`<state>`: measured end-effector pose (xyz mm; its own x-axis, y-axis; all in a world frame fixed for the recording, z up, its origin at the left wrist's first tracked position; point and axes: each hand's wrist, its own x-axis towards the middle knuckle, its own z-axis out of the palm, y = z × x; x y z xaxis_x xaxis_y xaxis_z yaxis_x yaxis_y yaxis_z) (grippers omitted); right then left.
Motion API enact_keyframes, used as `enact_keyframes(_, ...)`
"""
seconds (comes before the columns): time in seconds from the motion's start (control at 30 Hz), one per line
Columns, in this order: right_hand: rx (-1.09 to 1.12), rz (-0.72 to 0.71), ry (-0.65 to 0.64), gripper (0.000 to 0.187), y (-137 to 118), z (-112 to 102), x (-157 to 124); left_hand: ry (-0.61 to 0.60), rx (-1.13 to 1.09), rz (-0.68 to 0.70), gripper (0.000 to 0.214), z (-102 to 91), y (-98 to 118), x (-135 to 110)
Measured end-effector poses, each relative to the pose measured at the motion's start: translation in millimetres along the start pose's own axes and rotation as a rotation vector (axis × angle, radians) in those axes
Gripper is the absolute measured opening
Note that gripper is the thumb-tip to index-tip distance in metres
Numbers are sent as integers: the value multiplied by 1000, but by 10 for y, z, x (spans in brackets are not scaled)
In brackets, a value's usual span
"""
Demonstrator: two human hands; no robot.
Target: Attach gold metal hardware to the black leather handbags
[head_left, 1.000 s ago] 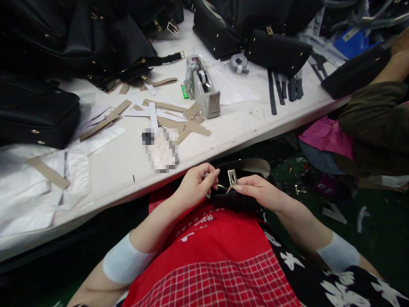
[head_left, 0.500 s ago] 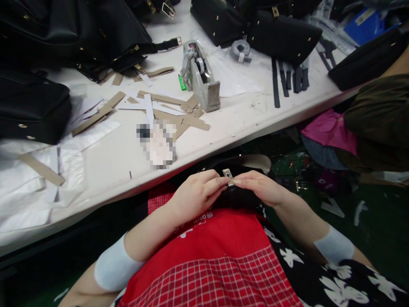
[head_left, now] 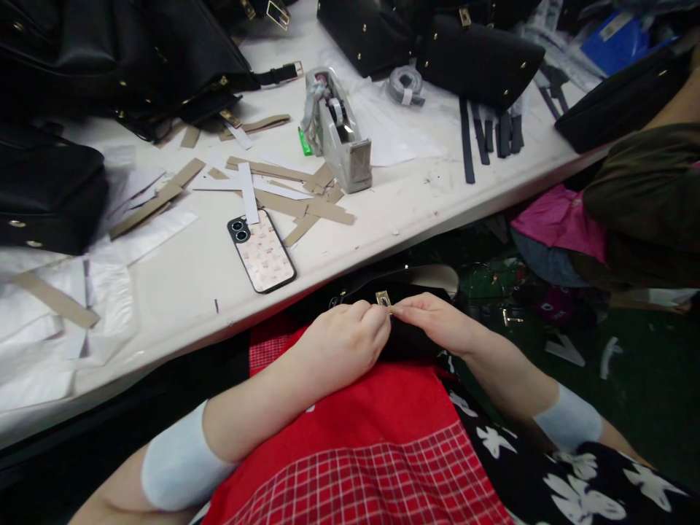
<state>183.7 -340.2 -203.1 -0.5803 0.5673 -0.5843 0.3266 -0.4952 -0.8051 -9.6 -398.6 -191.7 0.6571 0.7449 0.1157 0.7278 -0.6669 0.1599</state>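
Observation:
A small black bag [head_left: 407, 337] rests on my lap, on a red apron, below the table's edge. Its metal clasp [head_left: 382, 297] stands up at the top. My left hand [head_left: 342, 341] is curled over the bag's left side, its fingertips pinched at the clasp. My right hand [head_left: 434, 321] comes in from the right, its fingers pressed together against the same clasp. The fingertips of both hands meet there. Most of the bag is hidden beneath my hands.
On the white table [head_left: 180, 277] lie a phone [head_left: 261, 251], a grey tape dispenser [head_left: 336, 133], brown card strips [head_left: 306, 208], black straps [head_left: 486, 138] and several black handbags [head_left: 481, 58]. Another person's sleeve [head_left: 645, 197] shows at the right.
My left hand has slid right over the bag until its fingertips meet the right hand's at the clasp. The clasp shows less than before. The view has tilted slightly.

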Motion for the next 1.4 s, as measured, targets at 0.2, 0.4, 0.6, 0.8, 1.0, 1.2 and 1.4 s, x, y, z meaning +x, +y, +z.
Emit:
enact_keyframes(0.2,-170,-143,-112,33,25,-14,-48,156,-418,-291,17,93,-84,108)
enact_keyframes(0.4,-77,-80,-158,33,32,-36,-53,304,-1407,-666,20,169,-292,199)
enact_keyframes(0.6,-134,-100,-161,32,23,-48,-30,358,-1752,-748,20,131,-329,235)
enact_keyframes(0.8,-191,-151,-164,32,17,-35,-32,278,-1925,-760,20,3,-266,281)
enact_keyframes(1.0,-178,-134,-35,37,133,-65,-46,473,-2166,-692,19,-91,-452,147)
enact_keyframes(1.2,-283,-302,-89,32,81,-226,-250,669,-1832,-714,33,-70,-670,-441)
enact_keyframes(1.4,-383,-355,-524,51,54,-331,-342,676,-1296,-929,45,164,-669,-860)
